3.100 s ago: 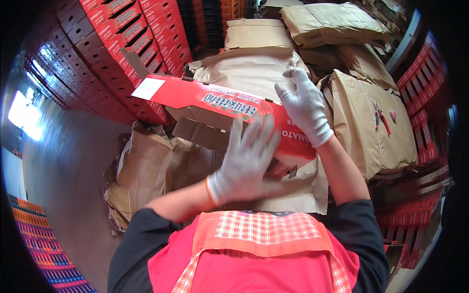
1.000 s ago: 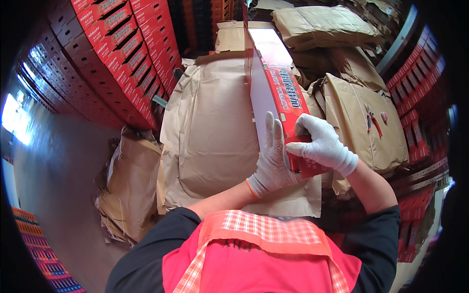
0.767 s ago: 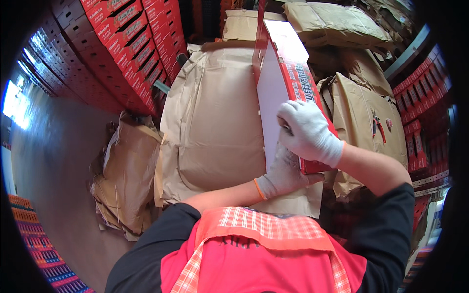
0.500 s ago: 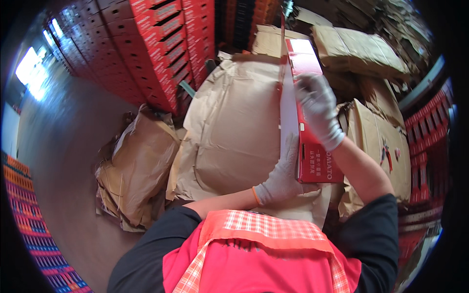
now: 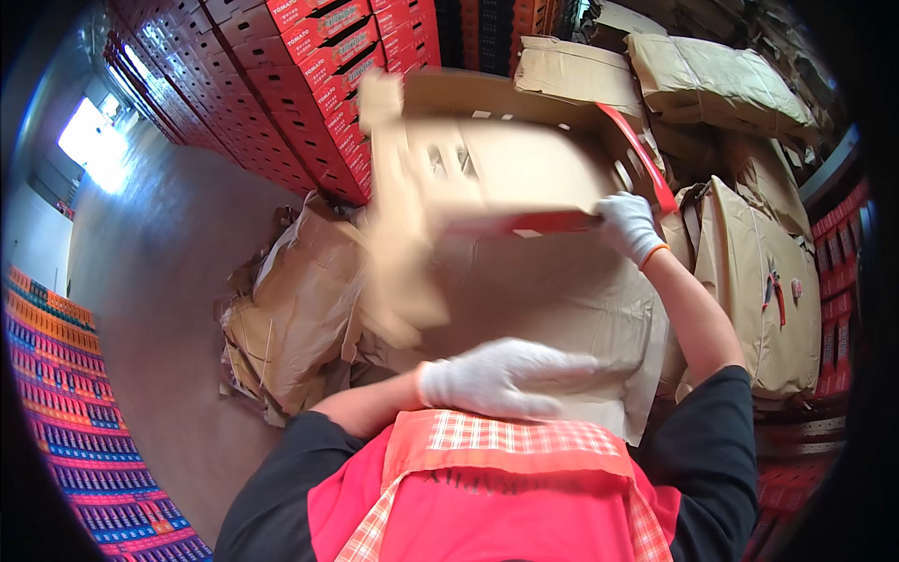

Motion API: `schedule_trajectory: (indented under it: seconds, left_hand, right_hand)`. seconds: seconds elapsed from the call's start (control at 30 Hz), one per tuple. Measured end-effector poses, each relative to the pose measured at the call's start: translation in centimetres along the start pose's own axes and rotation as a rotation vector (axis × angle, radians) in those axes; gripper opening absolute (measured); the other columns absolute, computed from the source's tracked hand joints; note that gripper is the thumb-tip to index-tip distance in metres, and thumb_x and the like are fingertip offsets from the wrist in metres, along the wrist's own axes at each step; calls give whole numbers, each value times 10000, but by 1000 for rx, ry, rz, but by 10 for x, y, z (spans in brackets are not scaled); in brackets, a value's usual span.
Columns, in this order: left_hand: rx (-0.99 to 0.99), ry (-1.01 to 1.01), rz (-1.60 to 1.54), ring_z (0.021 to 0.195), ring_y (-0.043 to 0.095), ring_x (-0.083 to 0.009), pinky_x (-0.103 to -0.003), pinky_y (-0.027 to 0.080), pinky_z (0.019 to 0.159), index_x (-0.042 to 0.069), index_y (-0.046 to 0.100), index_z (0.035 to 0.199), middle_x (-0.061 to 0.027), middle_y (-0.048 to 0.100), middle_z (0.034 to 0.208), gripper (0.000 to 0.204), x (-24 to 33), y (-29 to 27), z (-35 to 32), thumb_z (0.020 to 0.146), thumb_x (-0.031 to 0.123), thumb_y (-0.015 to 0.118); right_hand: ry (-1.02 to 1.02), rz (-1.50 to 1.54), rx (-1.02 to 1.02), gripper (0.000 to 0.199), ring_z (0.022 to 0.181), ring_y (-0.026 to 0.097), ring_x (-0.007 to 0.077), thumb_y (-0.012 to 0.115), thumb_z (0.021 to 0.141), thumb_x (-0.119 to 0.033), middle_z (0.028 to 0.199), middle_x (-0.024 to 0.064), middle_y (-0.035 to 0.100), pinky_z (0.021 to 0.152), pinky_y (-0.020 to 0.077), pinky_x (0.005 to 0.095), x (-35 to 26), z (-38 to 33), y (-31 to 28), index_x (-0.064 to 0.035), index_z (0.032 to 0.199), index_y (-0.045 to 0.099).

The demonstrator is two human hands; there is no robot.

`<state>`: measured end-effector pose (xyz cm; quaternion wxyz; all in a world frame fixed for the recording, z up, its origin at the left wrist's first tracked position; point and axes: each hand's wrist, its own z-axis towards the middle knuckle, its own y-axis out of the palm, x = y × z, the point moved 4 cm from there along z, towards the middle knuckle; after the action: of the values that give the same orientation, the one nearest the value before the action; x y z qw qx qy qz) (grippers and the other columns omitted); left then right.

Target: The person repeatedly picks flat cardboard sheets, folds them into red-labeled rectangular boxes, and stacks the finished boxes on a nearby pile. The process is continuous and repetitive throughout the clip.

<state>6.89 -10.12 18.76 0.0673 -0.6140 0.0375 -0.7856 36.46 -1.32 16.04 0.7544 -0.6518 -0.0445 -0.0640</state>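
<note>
A cardboard carton (image 5: 534,169), brown inside with red outer faces, lies over a large paper-covered bundle (image 5: 562,328). Its left part is smeared by motion. My right hand (image 5: 629,225), in a white glove with an orange cuff, is closed around the carton's near right corner, by a red side wall. My left hand (image 5: 501,377), also gloved, hovers over the bundle's near side, just ahead of my apron. Its fingers stretch out to the right, slightly blurred, and hold nothing.
Red stacked cartons (image 5: 309,103) rise at the back left. Brown paper bundles stand at left (image 5: 295,309) and right (image 5: 749,281); red-handled pliers (image 5: 776,295) lie on the right one. More bundles (image 5: 716,80) are behind. Colourful stacks (image 5: 84,421) line the lower left.
The carton has gone from standing on edge to lying spread out leftward, its brown inside showing. My right hand shifted down to its corner. My left hand let go and drew back left.
</note>
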Motion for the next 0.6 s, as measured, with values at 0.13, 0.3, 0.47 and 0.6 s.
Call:
schedule_trajectory:
  seconds: [0.13,0.3,0.47,0.6]
  left_hand:
    - [637,14,975,1126,647,-312,-390,476,1006,11,632,1276,-147,682,1199,430,-6,-86,-42,851,69,664]
    - [105,28,1855,1385,434,-304,-599,277,1134,145,470,1452,-108,418,1530,630,-84,-141,-71,838,194,600]
    - [-626,6,1542,1209,564,-256,-511,389,1061,179,542,1359,-52,626,1239,552,-159,-112,-43,817,235,627]
    - [-50,-300,1273,745,655,-362,-456,522,660,147,594,1257,-158,665,804,499,-138,-133,14,806,301,741]
  right_hand:
    - [231,-246,-209,105,1048,658,208,674,769,-114,934,25,726,743,571,401,76,-60,91,-152,804,766]
    - [-171,-100,-43,440,1185,544,268,725,706,-199,1260,59,564,845,511,423,29,-166,81,-151,1130,617]
    - [-419,189,-359,694,1045,619,277,814,646,-376,1230,95,594,828,498,418,-59,-218,40,-158,1260,575]
    - [-122,382,-54,693,868,668,292,851,658,-431,982,92,676,748,531,399,-45,-190,23,-127,1229,604]
